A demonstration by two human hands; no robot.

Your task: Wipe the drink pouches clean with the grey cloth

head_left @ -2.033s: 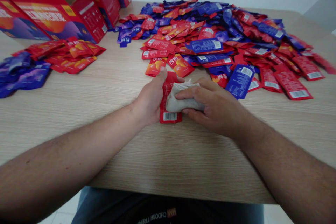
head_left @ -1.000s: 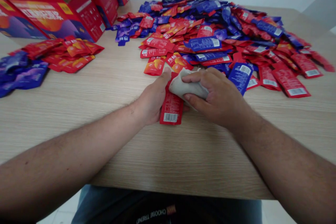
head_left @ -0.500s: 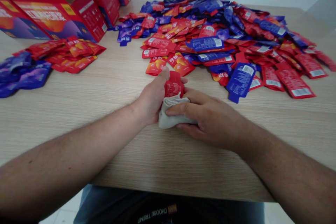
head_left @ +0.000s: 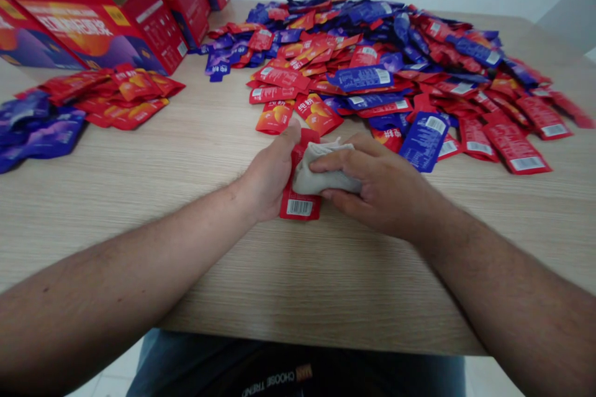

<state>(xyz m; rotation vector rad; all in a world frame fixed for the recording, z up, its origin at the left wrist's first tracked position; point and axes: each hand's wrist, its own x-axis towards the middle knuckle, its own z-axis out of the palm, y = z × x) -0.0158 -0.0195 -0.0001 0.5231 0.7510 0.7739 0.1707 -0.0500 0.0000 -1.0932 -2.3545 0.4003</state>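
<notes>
1. lying barcode-side up at the middle of the near table, the red packet sits in the left hand with its middle covered; whether its near end touches the tabletop i cannot tell.
2. the left hand is half curled, thumb along the packet's left edge, the other fingers mostly hidden.
3. the right hand pinches a bunched pale cloth between thumb and fingers, and the cloth rests over the packet.
4. a hard push on the cloth could, i judge, fold the packet or slide it out of that loose-looking left grip.
5. just beyond the right wrist lies a blue packet at the near edge of a mixed pile; a wide swing of that arm might knock it and set loose packets sliding.
6. far left, beside printed boxes, a small red-and-blue group lies well apart from both hands.
</notes>
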